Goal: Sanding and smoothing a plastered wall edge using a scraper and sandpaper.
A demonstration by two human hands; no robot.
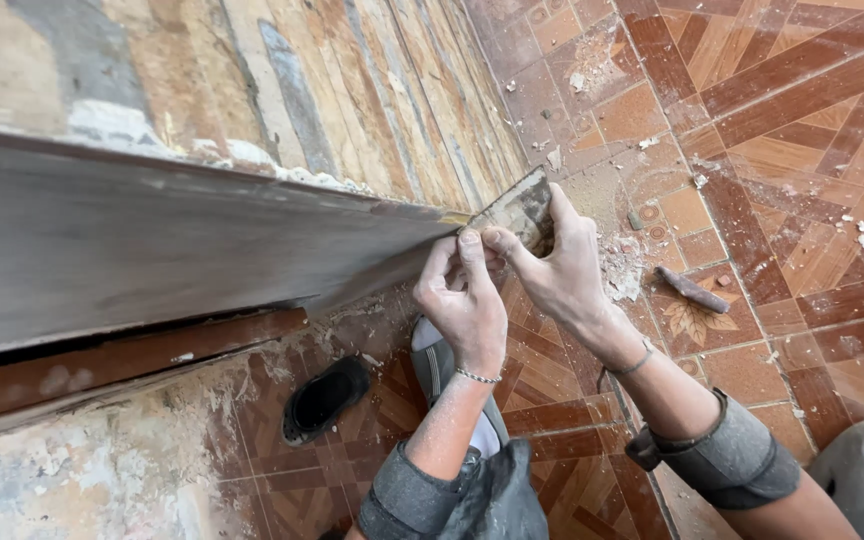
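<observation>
Grey board: a long, worn plank (152, 240) runs along the foot of the wall, its far end meeting both hands.
Scraper: a broad, plaster-caked blade (520, 208) sits tilted at the end of the plank's top edge, against the wall.
Right hand: the right hand (557, 265) is clenched around the scraper from behind, thumb and fingers pressed on the blade's lower part.
Left hand: the left hand (467, 310) is curled just beside the right, fingertips touching the blade's lower edge and the plank's end; a thin bracelet circles the wrist.
Wall: bare, patchy plaster (332, 90) in beige and grey streaks rises above the plank.
Floor: reddish patterned tiles (802, 150) carry dust and plaster crumbs.
Shoe: a black shoe (324, 398) lies near the wall, below the left forearm.
Loose piece: a small dark stick-like object (692, 290) rests on the tiles, well apart from the hands.
</observation>
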